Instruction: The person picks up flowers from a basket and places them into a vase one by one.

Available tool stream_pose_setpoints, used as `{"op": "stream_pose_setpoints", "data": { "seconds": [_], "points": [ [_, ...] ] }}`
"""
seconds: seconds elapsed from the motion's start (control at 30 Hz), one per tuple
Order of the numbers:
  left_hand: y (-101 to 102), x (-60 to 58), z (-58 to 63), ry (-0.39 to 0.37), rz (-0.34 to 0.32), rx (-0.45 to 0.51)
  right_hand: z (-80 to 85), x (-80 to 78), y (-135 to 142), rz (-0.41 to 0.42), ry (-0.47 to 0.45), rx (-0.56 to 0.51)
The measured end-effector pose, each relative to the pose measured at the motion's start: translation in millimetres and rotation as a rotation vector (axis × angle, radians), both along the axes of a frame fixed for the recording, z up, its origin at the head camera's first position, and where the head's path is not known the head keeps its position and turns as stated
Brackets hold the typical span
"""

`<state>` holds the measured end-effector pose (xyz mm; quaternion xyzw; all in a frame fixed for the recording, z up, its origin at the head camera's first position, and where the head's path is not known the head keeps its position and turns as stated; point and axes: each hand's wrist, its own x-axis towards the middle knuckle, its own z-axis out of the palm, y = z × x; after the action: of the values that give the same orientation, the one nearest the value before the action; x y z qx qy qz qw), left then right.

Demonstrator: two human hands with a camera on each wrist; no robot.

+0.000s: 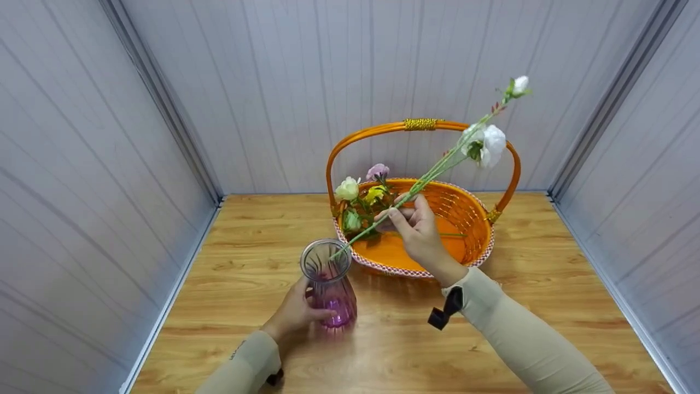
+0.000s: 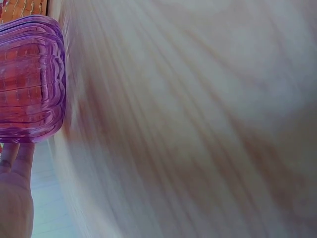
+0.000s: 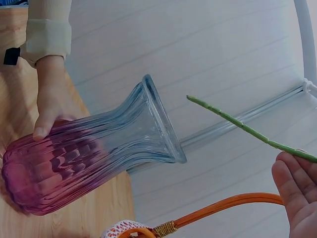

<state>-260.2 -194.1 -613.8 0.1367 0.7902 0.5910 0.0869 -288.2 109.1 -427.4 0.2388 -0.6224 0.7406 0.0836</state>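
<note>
Left hand [image 1: 299,313] has thumb and fingers wrapped round the lower vase [image 1: 345,298], probably to steady it and keep the mouth clear; can't tell if its base sits flat. Right hand [image 1: 420,232] pinches the white flower [image 1: 494,145] partway down its stem [image 3: 230,119], blooms up beyond the fingers, cut end below them. Likely held there to aim the tip, which is near the vase rim, not touching. Basket [image 1: 402,271] sits under the right fingers; loose flowers [image 1: 348,189] in it, left of them, within easy reach.
</note>
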Motion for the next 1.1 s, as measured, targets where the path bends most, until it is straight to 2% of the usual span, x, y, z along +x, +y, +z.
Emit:
{"op": "stream_pose_setpoints", "data": {
  "seconds": [0.13, 0.5, 0.83, 0.97, 1.1],
  "points": [
    [0.0, 0.1, 0.8, 0.001, 0.002, -0.012, -3.1, -3.6, -4.2, 0.006, 0.002, 0.031],
    [0.2, -0.3, -0.5, 0.015, 0.006, -0.041, -17.9, -11.0, -15.0, 0.144, 0.037, 0.189],
    [1.1, -1.3, -1.6, 0.009, 0.005, -0.028, -16.4, -9.2, -25.7, 0.136, -0.032, 0.326],
    [1.1, -0.9, -0.9, 0.005, 0.004, -0.027, -15.1, -10.5, -31.4, 0.131, -0.013, 0.383],
    [1.1, -1.0, -0.4, -0.002, 0.003, -0.011, -14.2, -12.8, -38.0, 0.159, 0.018, 0.388]
  ]
}}
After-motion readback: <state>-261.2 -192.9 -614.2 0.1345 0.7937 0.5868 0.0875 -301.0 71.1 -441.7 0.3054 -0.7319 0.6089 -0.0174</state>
